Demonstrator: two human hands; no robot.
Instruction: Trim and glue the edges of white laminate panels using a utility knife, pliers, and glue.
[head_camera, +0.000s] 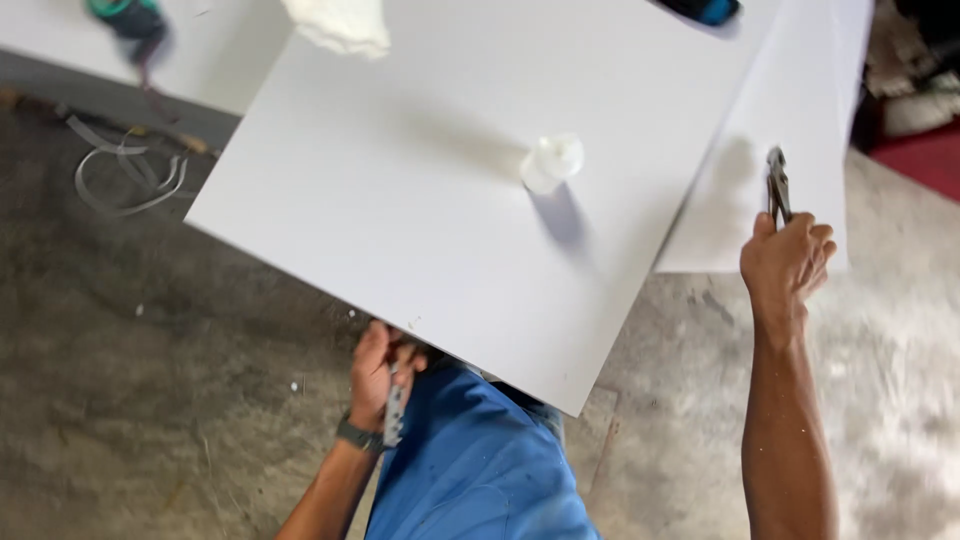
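Our left hand (378, 375) sits nearest to us, tucked under the near edge of the big white board (440, 200), its fingers curled tight around a small metal bracket (394, 412) that hangs down past a dark wristband (358, 436). Just beside it lies our blue trouser leg (480, 470), and below everything is the rough concrete floor (150, 380).

Out to the side, our right hand (788, 262) is clenched around the handles of a pair of pliers (777, 186), whose jaws point away from us over a second white board (790, 120).

Farther off, a small white plastic bottle (551, 162) stands on the big board, casting a shadow toward us. Beyond it we see a crumpled white cloth (340, 25) at the far edge, a blurred green-and-dark tool (130, 20), and loose grey strapping (130, 170) on the floor.
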